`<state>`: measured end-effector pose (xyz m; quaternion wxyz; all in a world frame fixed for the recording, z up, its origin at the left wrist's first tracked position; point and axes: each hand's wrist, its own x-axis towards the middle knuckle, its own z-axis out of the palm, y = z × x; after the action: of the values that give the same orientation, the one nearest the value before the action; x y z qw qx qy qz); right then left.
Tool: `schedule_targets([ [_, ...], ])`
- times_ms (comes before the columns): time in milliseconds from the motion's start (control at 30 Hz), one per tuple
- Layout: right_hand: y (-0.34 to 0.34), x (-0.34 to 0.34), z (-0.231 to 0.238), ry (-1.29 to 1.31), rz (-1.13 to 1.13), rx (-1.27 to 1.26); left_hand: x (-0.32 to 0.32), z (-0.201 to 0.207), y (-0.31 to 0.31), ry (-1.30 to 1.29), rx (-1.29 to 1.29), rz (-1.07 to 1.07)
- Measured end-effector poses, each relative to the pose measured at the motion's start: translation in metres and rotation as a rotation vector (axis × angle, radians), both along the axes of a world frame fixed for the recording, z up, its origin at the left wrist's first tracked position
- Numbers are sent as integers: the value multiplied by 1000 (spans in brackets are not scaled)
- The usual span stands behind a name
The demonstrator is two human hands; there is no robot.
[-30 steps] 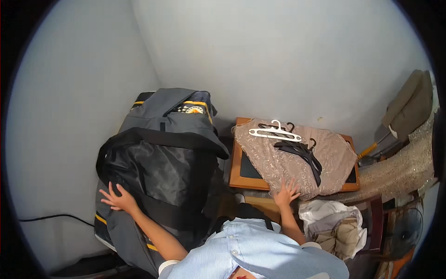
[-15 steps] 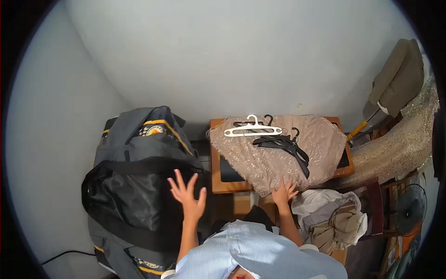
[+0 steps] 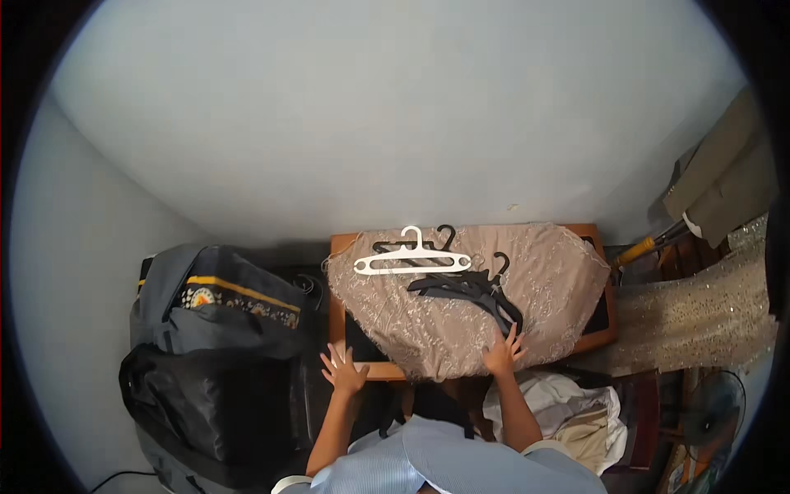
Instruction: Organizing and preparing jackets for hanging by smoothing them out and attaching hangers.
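A dusty-pink lace cloth (image 3: pixel 461 342) drapes over a wooden table (image 3: pixel 594 329) with dark panels. On the cloth lie a white plastic hanger (image 3: pixel 411 265), a black hanger (image 3: pixel 445 237) partly behind it, and a bunch of black hangers (image 3: pixel 469 290) with a hook to the right. My left hand (image 3: pixel 346 375) is at the table's near left corner, fingers spread and holding nothing. My right hand (image 3: pixel 501 357) is open at the cloth's near edge, just below the end of the black hangers; whether it touches them I cannot tell.
Left of the table stands a large grey and black bag (image 3: pixel 222 395) with yellow trim. Crumpled white and beige clothes (image 3: pixel 576 416) lie at the near right, beside a fan (image 3: pixel 708 424). Sequined fabric (image 3: pixel 691 321) and a brown garment (image 3: pixel 724 181) are at the right.
My view has shifted, so the table and bag sit lower and further left. My left hand has moved from beside the bag to the table's near left corner. Both hands stay open.
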<state>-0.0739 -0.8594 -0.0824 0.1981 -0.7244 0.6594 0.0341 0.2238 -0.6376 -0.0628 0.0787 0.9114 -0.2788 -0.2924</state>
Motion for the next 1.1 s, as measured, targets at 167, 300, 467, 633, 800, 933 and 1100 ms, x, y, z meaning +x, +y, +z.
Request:
schedule_targets([
  [167, -43, 1, -65, 63, -62, 119, -21, -82, -13, 130, 107, -66],
  [300, -64, -11, -107, 170, -106, 182, -32, -118, -15, 258, 160, -6],
  [467, -77, -8, -131, 189, -109, 132, -38, -137, 19, 290, 265, 242],
  [633, -88, -16, -165, 280, -133, -42, -38, -146, 46, 281, 398, 263],
  [800, -96, -25, -184, 302, -123, -221, -35, -145, 51, 281, 390, 270],
  [933, -95, -31, -158, 95, -78, -124, -37, -135, 47, 253, 300, 264],
  [1100, -75, -78, -141, -58, 27, -260, -47, -136, 34, 269, 239, 253],
])
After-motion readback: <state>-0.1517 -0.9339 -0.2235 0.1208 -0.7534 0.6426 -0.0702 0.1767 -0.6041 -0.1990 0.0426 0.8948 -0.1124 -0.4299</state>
